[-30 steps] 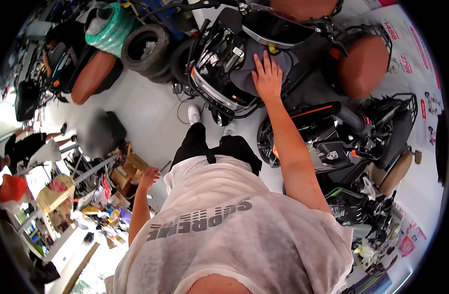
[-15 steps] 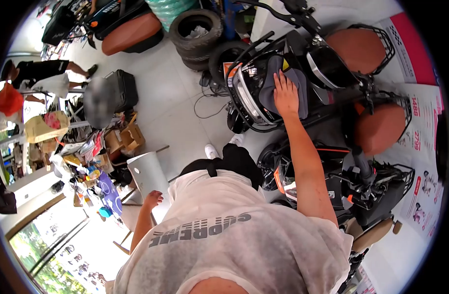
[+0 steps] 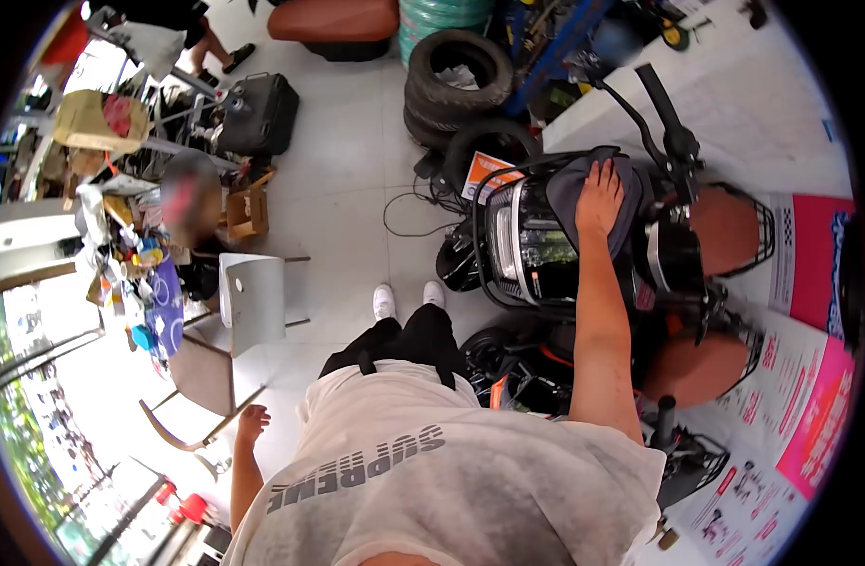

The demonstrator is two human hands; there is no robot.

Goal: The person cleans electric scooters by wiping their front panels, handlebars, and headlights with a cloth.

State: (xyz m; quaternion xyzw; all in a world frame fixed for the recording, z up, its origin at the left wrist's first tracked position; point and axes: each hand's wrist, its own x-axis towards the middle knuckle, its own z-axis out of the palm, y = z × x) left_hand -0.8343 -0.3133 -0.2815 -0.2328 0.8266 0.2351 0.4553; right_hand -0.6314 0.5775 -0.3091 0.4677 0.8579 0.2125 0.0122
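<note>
My right hand [image 3: 599, 200] lies with its fingers spread on a dark grey cloth [image 3: 626, 212], which is draped over the front of a black scooter [image 3: 527, 245]. The cloth covers part of the front panel beside the rack bars. My left hand [image 3: 253, 423] hangs in the air at my side, fingers loosely bent and apart, with nothing in it. A wooden-framed chair [image 3: 202, 373] is the nearest thing to it.
Stacked tyres [image 3: 458, 80] stand beyond the scooter, with a cable [image 3: 409, 215] on the floor nearby. A white chair [image 3: 253, 302], a cardboard box [image 3: 248, 209] and a black case [image 3: 263, 113] are at the left. A person's legs [image 3: 211, 52] show at the upper left.
The view has turned, so the tyres and scooter appear farther right and lower. My right hand stays on the cloth, now nearer its upper edge. The chairs at the left have come into fuller view.
</note>
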